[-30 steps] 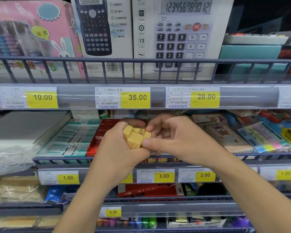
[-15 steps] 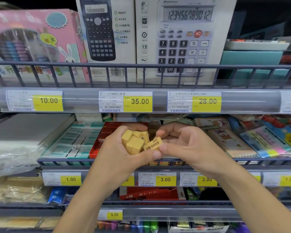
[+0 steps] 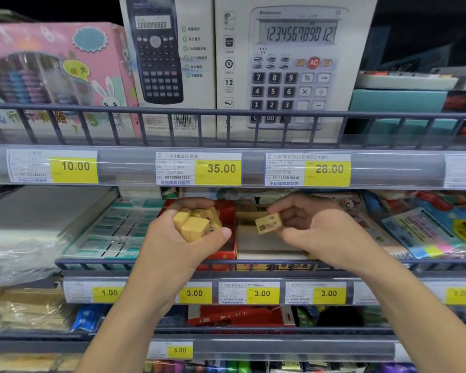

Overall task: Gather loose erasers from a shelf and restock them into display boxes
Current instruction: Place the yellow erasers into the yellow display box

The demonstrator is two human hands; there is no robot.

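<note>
My left hand [image 3: 178,249] grips a bunch of several yellow erasers [image 3: 195,223] in front of the middle shelf. My right hand [image 3: 315,232] pinches a single yellow eraser [image 3: 268,223] printed "2B", held over a cream display box [image 3: 267,242] whose front reads "2B". A red display box [image 3: 228,232] stands just left of the cream one, partly hidden behind my left hand.
A wire rail [image 3: 253,263] runs along the shelf front. A tray of green-and-white erasers [image 3: 113,232] lies to the left and sticky-note packs [image 3: 425,238] to the right. Calculator boxes [image 3: 288,68] stand on the shelf above. Price tags [image 3: 221,168] line the shelf edges.
My right hand has drawn one eraser out of the bunch in my left hand and carried it to the right, over the cream box. The two hands have moved apart.
</note>
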